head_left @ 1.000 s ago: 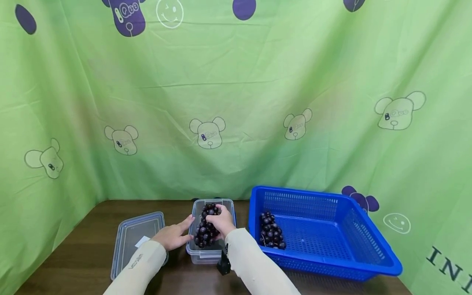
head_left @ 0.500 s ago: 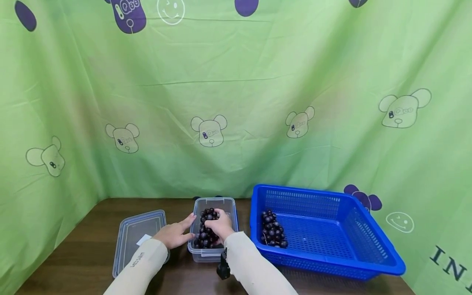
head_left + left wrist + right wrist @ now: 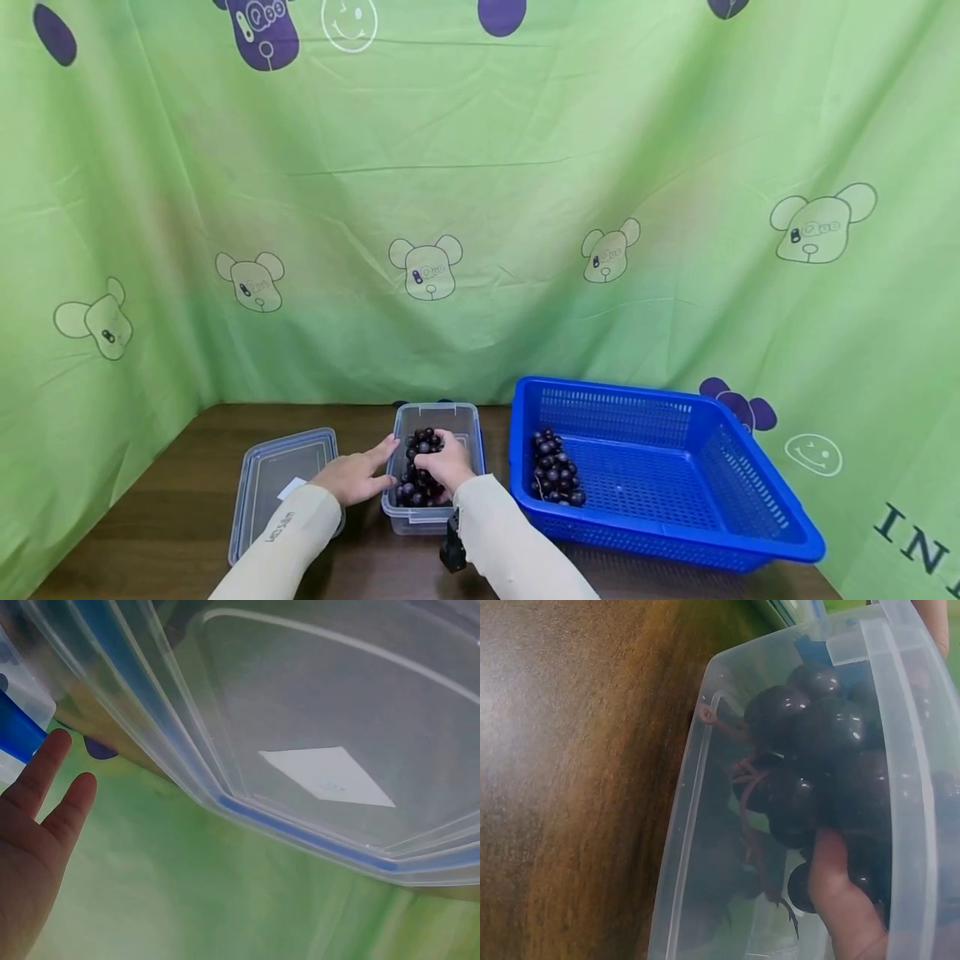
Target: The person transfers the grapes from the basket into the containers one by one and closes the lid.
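Right hand is inside the clear tub, fingers curled over a bunch of dark grapes; the right wrist view shows a finger pressed against the fruit and its reddish stem. Left hand lies with fingers straight and slightly spread against the tub's left wall, holding nothing. The grapes sit in the tub, filling most of it. Left of the tub, just beside it and under the left wrist, lies one clear lid with a white label. Right of the tub, close by, stands one blue basket holding a second grape bunch at its left end. All rest on a dark brown wooden table. Behind the tub hangs a green cloth printed with bears and smileys. Count: two hands, two bunches, one tub, one lid, one basket.
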